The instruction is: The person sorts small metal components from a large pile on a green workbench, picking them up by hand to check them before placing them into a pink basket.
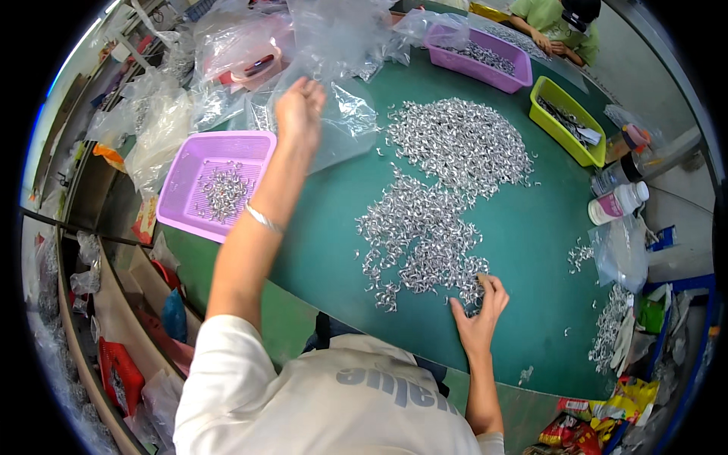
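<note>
Small shiny silver metal pieces lie in two joined heaps on the green table: a far heap [459, 144] and a looser near heap [421, 231]. At the near heap's front edge is my right hand [483, 315], thumb and fingers apart and curved about a few pieces. My left hand [299, 114] is raised over a clear plastic bag [341, 125], its fingers curled in; what they hold, if anything, is hidden. Below that forearm stands a purple plastic basket [178, 186] with some loose metal pieces [224, 193] in it, its right side partly covered by my arm.
Plastic bags [163, 129] crowd the far left. At the far right are a purple bin [485, 74] and a lime-green bin [557, 133], both holding metal parts. A white bottle [618, 203] stands by the right edge, near scattered pieces [609, 330]. Another person [557, 30] works beyond.
</note>
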Demonstrator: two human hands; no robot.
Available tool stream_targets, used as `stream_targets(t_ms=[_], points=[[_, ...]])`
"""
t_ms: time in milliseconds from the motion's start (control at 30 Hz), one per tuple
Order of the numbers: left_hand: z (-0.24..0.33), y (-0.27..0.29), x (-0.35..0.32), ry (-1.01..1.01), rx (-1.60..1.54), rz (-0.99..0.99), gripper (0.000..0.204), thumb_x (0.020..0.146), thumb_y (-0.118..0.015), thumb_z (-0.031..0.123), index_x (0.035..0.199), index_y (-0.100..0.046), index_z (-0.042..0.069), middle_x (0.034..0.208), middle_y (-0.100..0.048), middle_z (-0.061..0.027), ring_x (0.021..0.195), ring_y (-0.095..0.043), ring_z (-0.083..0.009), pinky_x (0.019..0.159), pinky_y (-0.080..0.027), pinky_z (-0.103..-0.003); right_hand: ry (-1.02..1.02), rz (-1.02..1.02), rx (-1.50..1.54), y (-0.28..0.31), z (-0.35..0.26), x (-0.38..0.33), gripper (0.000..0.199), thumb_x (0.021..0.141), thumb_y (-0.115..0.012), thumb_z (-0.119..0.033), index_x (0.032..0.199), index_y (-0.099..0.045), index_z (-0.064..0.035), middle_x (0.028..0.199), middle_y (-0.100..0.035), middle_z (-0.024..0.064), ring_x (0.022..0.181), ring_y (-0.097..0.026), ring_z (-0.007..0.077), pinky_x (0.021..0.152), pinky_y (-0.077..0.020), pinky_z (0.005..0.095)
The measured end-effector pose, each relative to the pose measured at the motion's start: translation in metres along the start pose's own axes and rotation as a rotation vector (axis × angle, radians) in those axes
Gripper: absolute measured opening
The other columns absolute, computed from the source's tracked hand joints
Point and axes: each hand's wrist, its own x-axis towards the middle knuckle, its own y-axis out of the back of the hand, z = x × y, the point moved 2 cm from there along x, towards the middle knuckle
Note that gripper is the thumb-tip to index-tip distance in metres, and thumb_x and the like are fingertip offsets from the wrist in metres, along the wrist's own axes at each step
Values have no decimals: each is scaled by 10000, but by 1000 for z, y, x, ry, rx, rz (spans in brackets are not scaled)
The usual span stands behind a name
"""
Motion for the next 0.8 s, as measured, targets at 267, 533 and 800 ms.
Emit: stream_targets(t_ms=[267, 533, 800], points=[[-28, 72, -218, -245, 1572, -1412, 863, 637, -719, 352, 1338, -270, 127, 1407, -123, -175, 1292, -91, -403, 972, -176, -595, 108, -245, -132, -17, -30, 7, 892, 518, -785, -362, 1245, -371, -52, 1301, -277, 212, 1215, -217, 445, 983, -201, 542], [-78, 81, -195, -629, 1560, -1288, 767, 694, -587, 526, 1300, -343, 124, 1377, -185, -194, 1257, -143, -433, 900, -167, -675, 201, -127, -88, -43, -28, 34, 595, 593, -756, -227, 1091, -495, -33, 1189, -394, 175, 1128, -337, 386, 920, -327, 455], [-103, 43, -176, -635, 1563, -1175, 633, 742, -605, 396, 1262, -381, 112, 1350, -247, -148, 1255, -178, -390, 916, -177, -658, 77, 174, -74, -50, -24, 59, 354, 665, -699, -125, 961, -553, 1, 1007, -524, 146, 953, -475, 315, 836, -389, 386]])
